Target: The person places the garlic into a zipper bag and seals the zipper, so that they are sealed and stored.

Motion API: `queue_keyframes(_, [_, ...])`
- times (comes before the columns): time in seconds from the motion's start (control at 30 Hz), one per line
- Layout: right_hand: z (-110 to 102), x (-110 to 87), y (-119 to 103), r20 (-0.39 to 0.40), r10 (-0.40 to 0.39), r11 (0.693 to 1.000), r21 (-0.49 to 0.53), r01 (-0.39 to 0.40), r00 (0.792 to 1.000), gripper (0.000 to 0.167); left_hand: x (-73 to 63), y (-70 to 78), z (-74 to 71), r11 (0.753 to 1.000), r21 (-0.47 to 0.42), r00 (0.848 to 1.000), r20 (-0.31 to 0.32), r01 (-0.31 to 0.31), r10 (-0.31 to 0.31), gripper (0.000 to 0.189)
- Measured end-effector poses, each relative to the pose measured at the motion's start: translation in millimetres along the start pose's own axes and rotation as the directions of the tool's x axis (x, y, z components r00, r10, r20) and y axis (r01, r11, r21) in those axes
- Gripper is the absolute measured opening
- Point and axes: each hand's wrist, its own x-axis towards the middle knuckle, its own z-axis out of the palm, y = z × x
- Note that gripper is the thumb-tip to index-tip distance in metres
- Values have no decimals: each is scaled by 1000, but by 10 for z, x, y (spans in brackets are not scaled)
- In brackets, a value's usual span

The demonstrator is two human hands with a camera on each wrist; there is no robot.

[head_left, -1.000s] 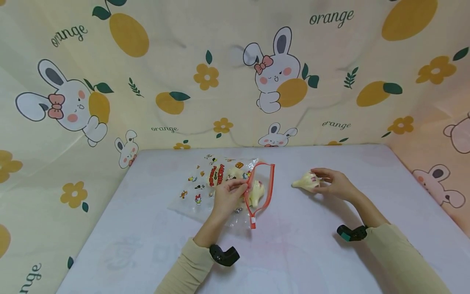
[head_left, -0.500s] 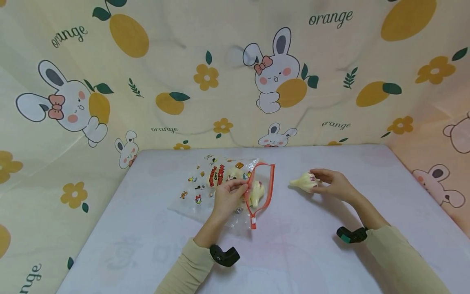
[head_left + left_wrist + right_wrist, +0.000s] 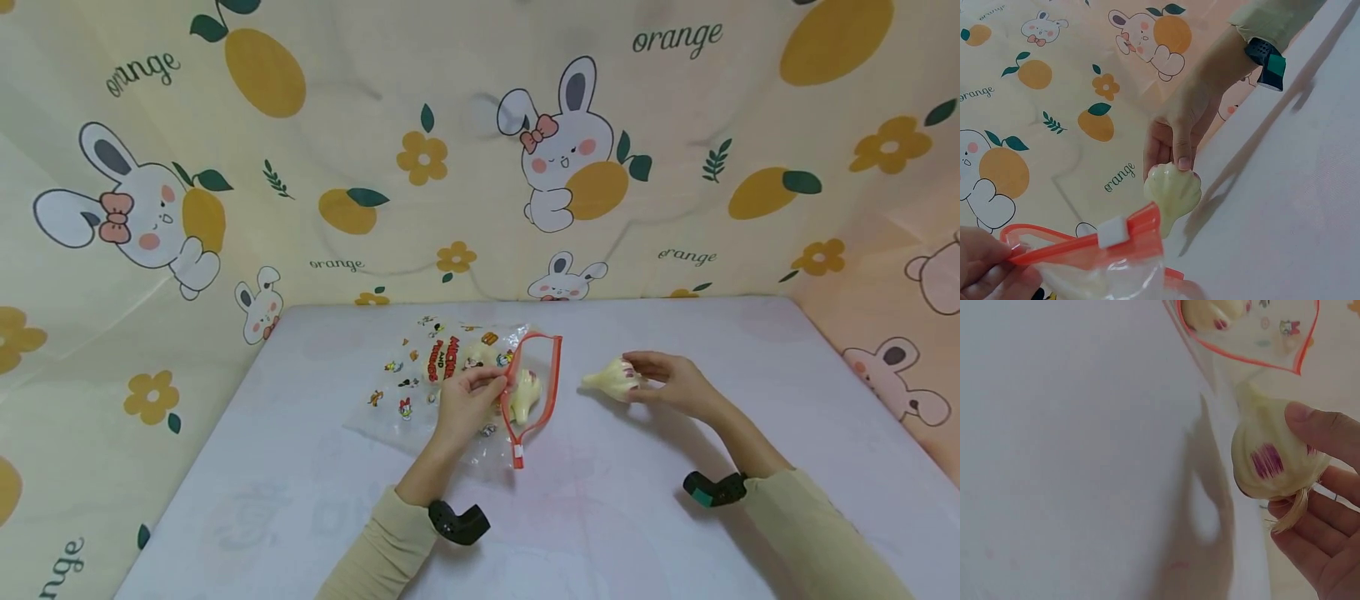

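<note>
In the head view my left hand pinches the red zip edge of a clear printed zip bag, whose mouth gapes to the right. Inside the mouth lies a pale garlic bulb; another pale shape shows through the printed film behind it. My right hand holds a second garlic bulb by its root end, stem pointing left at the bag's opening. Purple streaks and stringy roots on this held garlic show in the right wrist view. The left wrist view shows the bag's white slider.
A white table carries the bag. Behind and at both sides hangs a cream cloth printed with rabbits and oranges. Each wrist wears a black camera band.
My right hand has moved a little to the left with the garlic bulb, bringing it closer to the bag mouth. My left hand and the bag stay in place.
</note>
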Motion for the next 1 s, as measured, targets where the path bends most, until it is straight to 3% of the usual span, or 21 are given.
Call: queue_keyframes(1.0, [187, 1, -227, 1, -66, 998, -10, 66, 998, 62, 9, -15, 4, 1000, 10, 1000, -3, 3, -3, 18])
